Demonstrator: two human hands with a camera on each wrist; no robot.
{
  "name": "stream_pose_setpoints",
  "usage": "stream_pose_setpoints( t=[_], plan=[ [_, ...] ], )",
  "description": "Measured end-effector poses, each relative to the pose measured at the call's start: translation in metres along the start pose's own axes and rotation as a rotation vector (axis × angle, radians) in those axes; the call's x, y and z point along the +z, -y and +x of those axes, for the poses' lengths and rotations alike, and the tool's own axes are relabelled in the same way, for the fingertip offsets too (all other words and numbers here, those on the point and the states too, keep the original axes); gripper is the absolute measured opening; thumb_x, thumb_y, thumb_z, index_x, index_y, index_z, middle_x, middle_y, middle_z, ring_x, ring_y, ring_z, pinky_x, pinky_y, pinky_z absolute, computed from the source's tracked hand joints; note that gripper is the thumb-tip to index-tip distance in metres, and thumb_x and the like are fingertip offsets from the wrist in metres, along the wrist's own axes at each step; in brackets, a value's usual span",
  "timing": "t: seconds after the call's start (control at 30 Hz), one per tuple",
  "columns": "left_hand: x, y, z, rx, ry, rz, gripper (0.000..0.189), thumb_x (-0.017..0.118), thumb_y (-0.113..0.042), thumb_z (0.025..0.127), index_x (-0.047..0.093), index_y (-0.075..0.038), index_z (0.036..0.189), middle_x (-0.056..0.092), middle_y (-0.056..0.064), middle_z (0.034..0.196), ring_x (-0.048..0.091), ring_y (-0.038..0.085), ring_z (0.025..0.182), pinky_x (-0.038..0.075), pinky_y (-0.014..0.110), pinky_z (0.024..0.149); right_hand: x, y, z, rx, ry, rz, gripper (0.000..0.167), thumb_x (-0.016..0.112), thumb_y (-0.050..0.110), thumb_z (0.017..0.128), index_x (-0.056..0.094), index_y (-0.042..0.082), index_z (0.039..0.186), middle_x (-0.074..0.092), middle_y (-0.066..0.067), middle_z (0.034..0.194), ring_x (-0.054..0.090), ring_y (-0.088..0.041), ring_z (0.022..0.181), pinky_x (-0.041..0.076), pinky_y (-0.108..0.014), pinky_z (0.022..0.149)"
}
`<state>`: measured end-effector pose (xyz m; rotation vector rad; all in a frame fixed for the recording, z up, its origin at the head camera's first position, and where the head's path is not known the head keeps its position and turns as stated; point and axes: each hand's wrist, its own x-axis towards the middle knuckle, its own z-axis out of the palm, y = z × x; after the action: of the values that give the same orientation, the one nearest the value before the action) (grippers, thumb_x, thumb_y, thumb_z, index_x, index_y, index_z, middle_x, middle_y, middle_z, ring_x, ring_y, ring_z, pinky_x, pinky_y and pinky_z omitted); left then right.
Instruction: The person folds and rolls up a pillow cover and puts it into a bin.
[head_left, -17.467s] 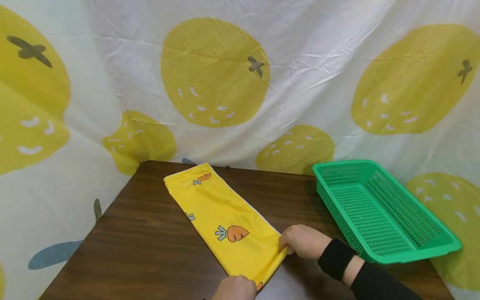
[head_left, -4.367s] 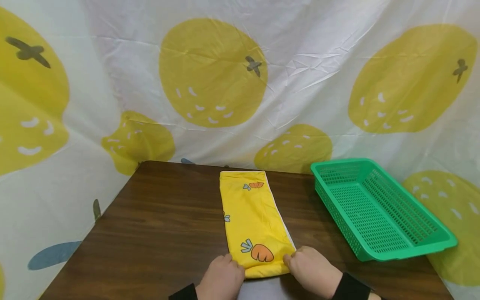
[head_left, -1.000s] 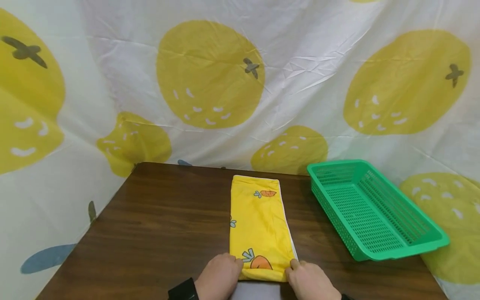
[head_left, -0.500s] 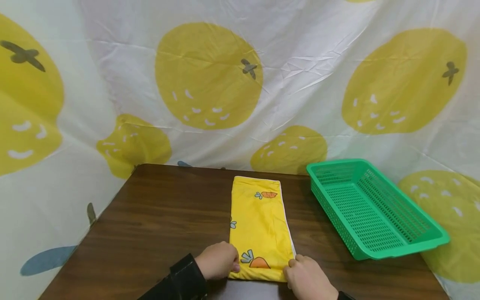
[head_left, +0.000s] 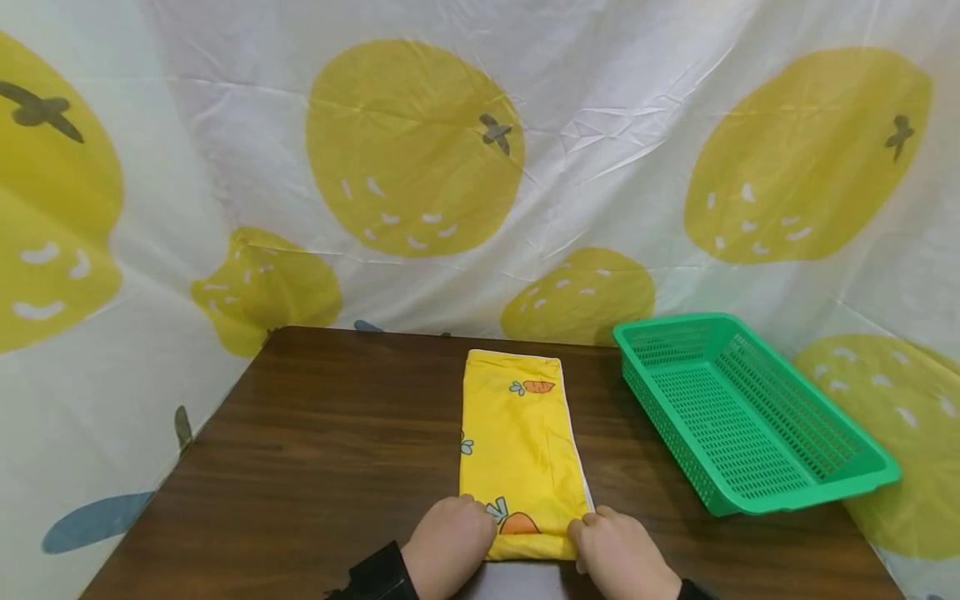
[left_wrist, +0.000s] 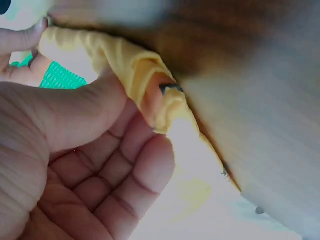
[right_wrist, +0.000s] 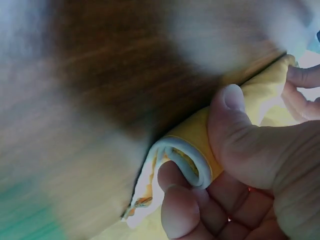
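Note:
A yellow carrot-print cloth (head_left: pixel 517 442) with white edging lies as a long folded strip on the dark wooden table (head_left: pixel 330 450). Its near end is turned into a small roll. My left hand (head_left: pixel 450 542) holds the roll's left end; in the left wrist view the cloth (left_wrist: pixel 135 65) bunches between thumb and fingers. At the other end, my right hand (head_left: pixel 618 550) grips the roll. The right wrist view shows the thumb pressing the rolled cloth (right_wrist: pixel 195 131) from outside, with a fingertip at the white-edged opening of the coil.
A green plastic basket (head_left: pixel 738 417) with perforated sides stands at the right of the table, beside the cloth. Behind the table and along its sides hangs a white sheet (head_left: pixel 600 75) printed with yellow fruit.
The cloth has gone from slanted to nearly straight, and its near end is rolled up farther. Half a second ago my left hand was turned at the left corner; now it grips the roll.

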<state>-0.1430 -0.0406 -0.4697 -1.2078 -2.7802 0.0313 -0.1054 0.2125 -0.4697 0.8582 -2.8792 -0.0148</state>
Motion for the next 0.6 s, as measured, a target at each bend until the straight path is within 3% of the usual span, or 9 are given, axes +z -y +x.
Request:
stream_pose_setpoints(
  t=[0.1, 0.23, 0.43, 0.6],
  plan=[
    [0.000, -0.004, 0.000, -0.011, 0.040, 0.007, 0.023, 0.081, -0.012, 0.090, 0.074, -0.018, 0.069, 0.063, -0.007, 0.063, 0.050, 0.006, 0.059, 0.041, 0.026, 0.054, -0.002, -0.001, -0.001, 0.044, -0.002, 0.087, 0.027, 0.094, 0.020, 0.068, 0.067, 0.018, 0.073, 0.055, 0.009, 0.068, 0.051, -0.006, 0.064, 0.044, -0.025, 0.059],
    [0.000, -0.007, 0.001, -0.033, 0.042, 0.009, 0.024, 0.081, -0.011, 0.089, 0.072, -0.017, 0.068, 0.064, -0.005, 0.063, 0.051, 0.006, 0.058, 0.043, 0.027, 0.052, -0.004, -0.003, 0.001, 0.096, 0.025, 0.196, 0.026, 0.095, 0.016, 0.065, 0.069, 0.018, 0.070, 0.053, 0.011, 0.068, 0.045, -0.001, 0.061, 0.043, -0.025, 0.057],
    [0.001, -0.007, 0.003, -0.081, 0.047, 0.004, 0.021, 0.082, -0.011, 0.089, 0.073, -0.015, 0.071, 0.063, -0.004, 0.064, 0.051, 0.006, 0.058, 0.045, 0.028, 0.052, -0.014, -0.023, 0.017, 0.257, 0.234, 0.417, 0.021, 0.097, 0.020, 0.068, 0.077, 0.022, 0.073, 0.065, 0.013, 0.068, 0.052, -0.006, 0.062, 0.045, -0.031, 0.059],
    [0.001, -0.007, 0.002, -0.075, 0.009, 0.030, 0.018, 0.082, -0.011, 0.089, 0.074, -0.016, 0.073, 0.065, -0.003, 0.066, 0.053, 0.008, 0.059, 0.045, 0.029, 0.051, -0.010, -0.046, 0.033, 0.253, 0.381, 0.527, 0.023, 0.098, 0.016, 0.072, 0.075, 0.018, 0.074, 0.066, 0.009, 0.069, 0.057, -0.011, 0.062, 0.049, -0.031, 0.062]
  ],
)
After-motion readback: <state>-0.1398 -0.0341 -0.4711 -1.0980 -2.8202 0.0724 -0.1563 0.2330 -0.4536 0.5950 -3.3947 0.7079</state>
